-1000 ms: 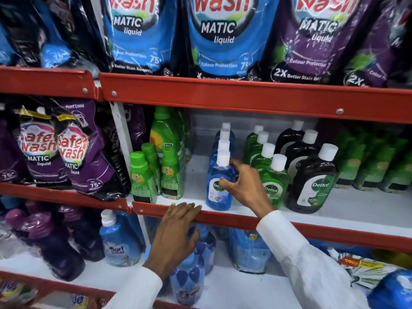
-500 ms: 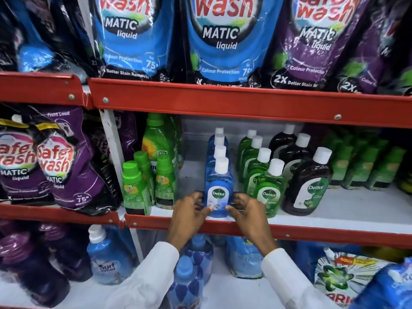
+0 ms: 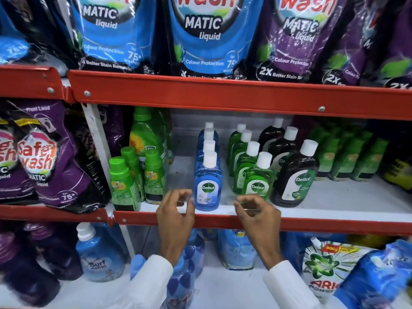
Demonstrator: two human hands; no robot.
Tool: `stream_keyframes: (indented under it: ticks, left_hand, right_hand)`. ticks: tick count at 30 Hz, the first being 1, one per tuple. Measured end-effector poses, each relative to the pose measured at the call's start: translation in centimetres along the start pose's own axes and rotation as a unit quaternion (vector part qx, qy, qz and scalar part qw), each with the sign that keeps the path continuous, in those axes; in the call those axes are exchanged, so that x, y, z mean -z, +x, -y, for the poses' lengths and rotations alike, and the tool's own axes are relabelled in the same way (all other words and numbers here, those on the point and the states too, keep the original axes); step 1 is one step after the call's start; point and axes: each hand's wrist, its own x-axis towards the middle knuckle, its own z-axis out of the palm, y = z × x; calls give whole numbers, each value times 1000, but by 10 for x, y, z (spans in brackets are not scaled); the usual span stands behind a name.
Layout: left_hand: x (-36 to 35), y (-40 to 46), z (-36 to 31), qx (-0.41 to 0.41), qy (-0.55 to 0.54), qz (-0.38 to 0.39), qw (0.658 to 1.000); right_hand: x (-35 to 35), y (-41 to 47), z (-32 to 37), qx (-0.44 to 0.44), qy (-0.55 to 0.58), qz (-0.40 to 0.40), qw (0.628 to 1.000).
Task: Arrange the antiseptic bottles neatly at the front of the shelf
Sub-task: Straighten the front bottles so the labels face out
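Three rows of Dettol antiseptic bottles with white caps stand on the middle shelf, running front to back. The front blue bottle stands upright at the shelf's front edge. To its right are the front green bottle and the larger dark brown bottle. My left hand hovers just left of the blue bottle, fingers curled and apart, holding nothing. My right hand is below the green bottle at the red shelf lip, fingers loosely curled, also holding nothing. Neither hand touches a bottle.
Small green-capped bottles stand left of the blue row, more green bottles at the right. Detergent pouches hang over the red rail above. Blue refill bottles and a detergent bag fill the shelf below.
Both hands held the front blue bottle half a second ago. They have let go and drawn apart and back toward the shelf lip. The bottle stays at the front edge.
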Motion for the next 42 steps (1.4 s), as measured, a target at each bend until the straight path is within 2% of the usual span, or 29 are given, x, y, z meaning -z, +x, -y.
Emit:
stream_keyframes:
  ticks: [2,5,9,12,16,25,37,42]
  left_hand:
    - [-7,-17,-24,-36,-20,-10,999]
    - [-37,-35,-53,-54,-50,87,993]
    - [-85,-26,-53,5,-15,201,979]
    - [-104,-15,-50,33,14,235,971]
    - [-115,-10,-45,55,26,229,972]
    - [-113,-15,-42,63,40,197,977]
    - [-110,-21,-50,24,66,165,984]
    - [-108,-27,-52,32,50,145,988]
  right_hand:
    - [24,-5,-5,10,2,-82,997]
    - [48,3,-23,12,-45,-119,992]
    - [58,26,-48,-36,-65,8,997]
    - [57,41,-56,-20,-87,64,994]
    - [56,52,-62,10,-86,92,992]
    - [54,59,-65,-6,-37,134,990]
    - [53,61,-70,-28,-36,140,989]
    - [65,54,-62,-37,-11,115,993]
